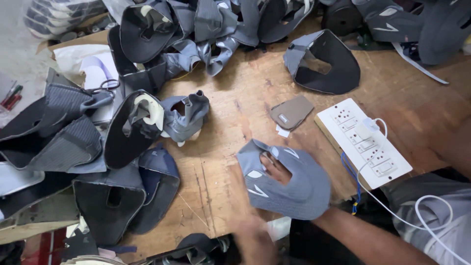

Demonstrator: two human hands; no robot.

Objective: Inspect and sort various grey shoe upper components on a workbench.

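Note:
A grey shoe upper (299,189) with white side marks lies on the wooden table (245,93) near its front edge. My right hand (275,168) is underneath and inside it, holding it, and the fingers show through the upper's opening. Its forearm runs off to the lower right. My left hand (254,240) is a blur at the bottom edge, just below the upper's left corner. Whether it holds anything cannot be made out.
Right of the upper lies a white socket board (390,172) with a charger (365,128) plugged in and a white cable trailing off. A small taupe patch (292,112) lies mid-table. Dark and grey uppers are piled at the left (127,132) and back (196,29); one black-lined upper (326,64) sits alone.

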